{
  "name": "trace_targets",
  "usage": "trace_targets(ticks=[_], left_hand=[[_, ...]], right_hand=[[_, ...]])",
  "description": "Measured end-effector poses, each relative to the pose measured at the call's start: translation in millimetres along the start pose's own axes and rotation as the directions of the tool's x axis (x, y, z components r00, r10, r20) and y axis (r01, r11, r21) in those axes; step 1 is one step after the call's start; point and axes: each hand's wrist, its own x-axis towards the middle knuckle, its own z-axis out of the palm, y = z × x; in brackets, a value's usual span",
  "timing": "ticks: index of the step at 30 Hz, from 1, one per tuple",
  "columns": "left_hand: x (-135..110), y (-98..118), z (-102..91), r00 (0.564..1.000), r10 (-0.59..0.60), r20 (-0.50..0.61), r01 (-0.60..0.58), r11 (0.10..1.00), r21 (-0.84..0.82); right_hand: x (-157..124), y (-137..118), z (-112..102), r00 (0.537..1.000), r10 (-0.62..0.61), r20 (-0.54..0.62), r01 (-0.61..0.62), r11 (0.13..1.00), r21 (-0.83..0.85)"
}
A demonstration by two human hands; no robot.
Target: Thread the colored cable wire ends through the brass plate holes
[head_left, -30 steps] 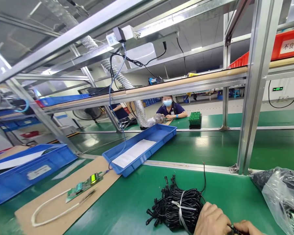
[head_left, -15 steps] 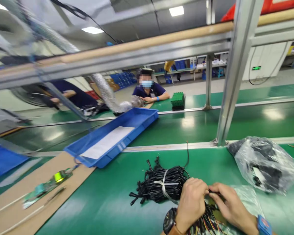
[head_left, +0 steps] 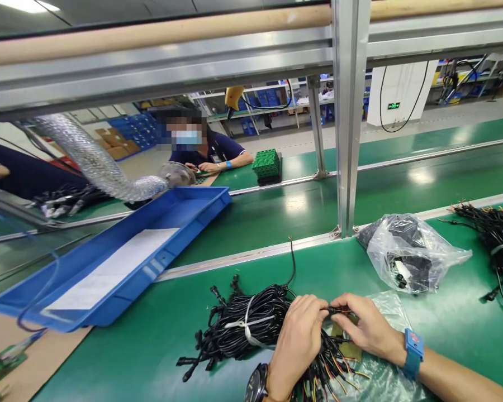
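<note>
Between my two hands is a small black cable connector [head_left: 332, 310] with thin coloured wires. My left hand [head_left: 295, 338] pinches one side of it. On the other side, the thumb and fingers of my right hand [head_left: 365, 324] close on it. Below them lies a pile of short black leads with red, yellow and black wire ends [head_left: 333, 371], partly hidden by my left hand. A clear plastic sheet or bag [head_left: 392, 357] lies beneath my right hand. Left of my hands rests a bundle of black cables [head_left: 255, 318] tied with a white tie, its connectors fanning out leftward.
A blue tray [head_left: 129, 287] holding white paper stands at the left. Beyond my hands sit a clear bag of black parts [head_left: 414, 254] and another tied cable bundle [head_left: 497, 231]. A metal post [head_left: 347, 123] rises from the bench. A co-worker [head_left: 209, 151] sits opposite.
The view has turned to the right, so the bench things appear further left, and the second cable bundle has come into sight. Both hands still grip the connector, its coloured wires now showing.
</note>
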Motion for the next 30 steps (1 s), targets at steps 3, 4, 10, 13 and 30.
trace_targets(ticks=[3,4,10,13,30], left_hand=[[1,1,-0.2,1.000,0.001,0.000,-0.001,1.000,0.021],[1,3,-1.6,1.000,0.005,-0.006,-0.004,1.000,0.030],[-2,11,-21.0,0.994,0.103,0.033,-0.105,0.991,0.078],[-7,12,-25.8,0.987,0.141,0.080,-0.149,0.983,0.105],[19,10,-11.0,0.977,-0.172,-0.129,0.215,0.784,0.582]], right_hand=[[0,-1,1,1.000,-0.022,-0.011,0.022,1.000,-0.010],[1,-2,-1,0.999,-0.043,-0.013,0.043,0.999,-0.021],[8,-6,-46,0.952,-0.290,-0.095,0.255,0.927,-0.273],[9,2,-87,0.929,-0.315,-0.191,0.172,0.830,-0.531],[0,43,-115,0.913,0.397,-0.093,-0.257,0.384,-0.887]])
